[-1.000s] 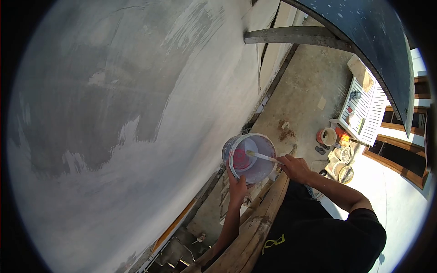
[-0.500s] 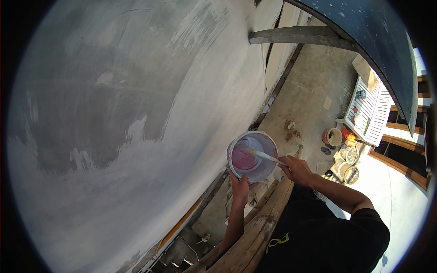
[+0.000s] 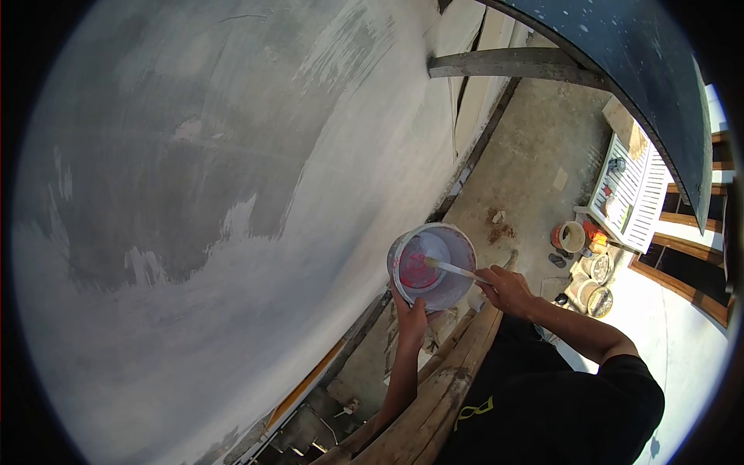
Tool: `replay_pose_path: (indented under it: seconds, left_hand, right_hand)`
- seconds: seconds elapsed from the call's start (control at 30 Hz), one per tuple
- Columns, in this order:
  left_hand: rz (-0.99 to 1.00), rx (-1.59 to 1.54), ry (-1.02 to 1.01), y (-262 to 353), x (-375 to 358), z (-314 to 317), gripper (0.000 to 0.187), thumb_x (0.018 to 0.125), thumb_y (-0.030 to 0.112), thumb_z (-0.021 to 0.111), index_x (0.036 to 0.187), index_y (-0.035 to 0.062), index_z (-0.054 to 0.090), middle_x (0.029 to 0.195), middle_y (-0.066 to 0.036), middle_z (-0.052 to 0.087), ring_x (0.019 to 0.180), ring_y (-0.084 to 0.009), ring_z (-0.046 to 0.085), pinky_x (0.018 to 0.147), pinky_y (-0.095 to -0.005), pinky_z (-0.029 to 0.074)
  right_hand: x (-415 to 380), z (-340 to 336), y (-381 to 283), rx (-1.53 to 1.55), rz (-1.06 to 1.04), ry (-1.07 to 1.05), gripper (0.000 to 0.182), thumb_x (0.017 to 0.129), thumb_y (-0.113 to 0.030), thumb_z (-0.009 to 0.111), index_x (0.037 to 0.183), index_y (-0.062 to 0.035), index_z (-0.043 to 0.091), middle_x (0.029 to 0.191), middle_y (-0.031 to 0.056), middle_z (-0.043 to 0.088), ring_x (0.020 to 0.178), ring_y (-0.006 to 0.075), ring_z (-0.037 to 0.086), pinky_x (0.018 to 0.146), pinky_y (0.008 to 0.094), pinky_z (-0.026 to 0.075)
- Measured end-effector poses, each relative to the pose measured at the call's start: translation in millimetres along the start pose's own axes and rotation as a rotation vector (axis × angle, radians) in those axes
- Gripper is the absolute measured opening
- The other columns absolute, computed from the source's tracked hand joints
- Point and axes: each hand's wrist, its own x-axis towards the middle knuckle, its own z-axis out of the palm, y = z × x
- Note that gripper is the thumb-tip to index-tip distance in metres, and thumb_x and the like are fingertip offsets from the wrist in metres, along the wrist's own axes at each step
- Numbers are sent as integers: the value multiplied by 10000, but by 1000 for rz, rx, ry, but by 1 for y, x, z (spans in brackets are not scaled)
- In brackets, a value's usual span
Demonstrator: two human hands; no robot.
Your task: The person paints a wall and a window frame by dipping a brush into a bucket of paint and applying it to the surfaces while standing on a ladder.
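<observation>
My left hand [image 3: 411,314] grips a white paint bucket [image 3: 459,252] from below, its thumb over the near rim. The bucket is tilted so that its inside faces me, with pale liquid and a pink-red patch at the bottom. In my right hand [image 3: 508,291] is the handle of a paintbrush [image 3: 457,270], which reaches over the rim. Its bristles are inside the bucket, at the edge of the pink patch. Just left of the bucket rises a grey wall [image 3: 178,201], partly covered with streaky white paint.
Wooden poles [image 3: 446,387] run close beneath my arms. A brace [image 3: 519,63] and a dark awning [image 3: 643,85] jut out at the upper right. Far below on the ground [image 3: 535,139] stand a white slatted bench [image 3: 639,190], an orange-and-white bucket [image 3: 570,236] and several tubs [image 3: 598,301].
The brush tip has shifted slightly right inside the bucket, and the bucket has tilted a little. The view has moved slightly; both hands keep their hold.
</observation>
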Motion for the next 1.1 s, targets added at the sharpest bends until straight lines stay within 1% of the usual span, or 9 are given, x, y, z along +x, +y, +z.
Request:
replay_pose_path:
  seconds: [0.23, 0.33, 0.53, 0.63, 0.73, 0.83, 0.93, 1.03, 1.1]
  left_hand:
    - [4, 4, 3, 3, 0, 1, 803, 927, -68, 334, 1557, 285, -18, 1519, -178, 281, 1256, -378, 527, 830, -466, 627]
    - [5, -20, -10, 0, 2, -2, 802, 929, -67, 341, 1557, 282, -14, 1520, -175, 281, 1256, -379, 527, 827, -464, 628]
    - [-20, -7, 23, 5, 1, 0, 817, 928, -71, 365, 1559, 279, -18, 1512, -171, 296, 1242, -372, 539, 817, -458, 632]
    - [16, 19, 15, 5, 0, 1, 816, 929, -68, 369, 1559, 278, -17, 1508, -172, 304, 1233, -374, 547, 818, -457, 632]
    - [39, 5, 8, -2, 3, -4, 815, 926, -69, 363, 1558, 278, -18, 1508, -178, 300, 1228, -380, 551, 828, -468, 629]
    - [-12, -56, 11, 6, 0, -7, 820, 922, -76, 353, 1558, 282, -20, 1510, -181, 292, 1229, -387, 548, 842, -485, 623]
    - [-6, -69, 18, 3, 1, -11, 830, 915, -84, 348, 1557, 290, -22, 1512, -183, 284, 1234, -389, 543, 853, -499, 618]
    - [-13, -27, 33, 6, -4, -11, 835, 909, -91, 341, 1557, 294, -18, 1513, -176, 284, 1245, -389, 534, 863, -499, 613]
    - [22, 21, 36, 1, -4, -12, 796, 915, -74, 331, 1547, 282, 3, 1505, -178, 299, 1230, -391, 549, 826, -491, 630]
  right_hand:
    - [1, 2, 0, 21, -29, 31, 237, 953, -232, 610, 1155, -109, 611, 922, 136, 648, 784, 364, 662, 641, 484, 521]
    - [3, -1, -1, 1, -4, -8, 231, 948, -220, 617, 1149, -106, 617, 912, 136, 650, 777, 364, 662, 640, 481, 522]
    - [4, -2, -4, 39, -29, 64, 220, 934, -201, 639, 1127, -97, 631, 889, 135, 646, 751, 359, 659, 628, 460, 526]
    - [4, -1, 1, -11, -36, 33, 231, 932, -203, 643, 1136, -96, 632, 872, 129, 641, 733, 350, 658, 616, 453, 526]
    - [6, -4, -5, 66, -34, 86, 240, 929, -203, 647, 1144, -99, 632, 858, 123, 637, 727, 338, 658, 618, 449, 527]
    - [10, -6, -9, 99, -51, 121, 238, 927, -205, 651, 1144, -111, 634, 853, 118, 633, 735, 329, 660, 621, 447, 527]
    - [9, -6, -4, -22, -42, 27, 228, 933, -216, 643, 1140, -121, 636, 854, 114, 634, 744, 329, 661, 622, 445, 528]
    - [6, 1, 2, -22, -15, 0, 219, 940, -229, 634, 1133, -125, 636, 871, 112, 638, 751, 333, 664, 621, 447, 530]
    - [5, 4, 1, 0, -25, 6, 218, 943, -235, 629, 1131, -125, 633, 886, 114, 640, 763, 335, 666, 626, 452, 531]
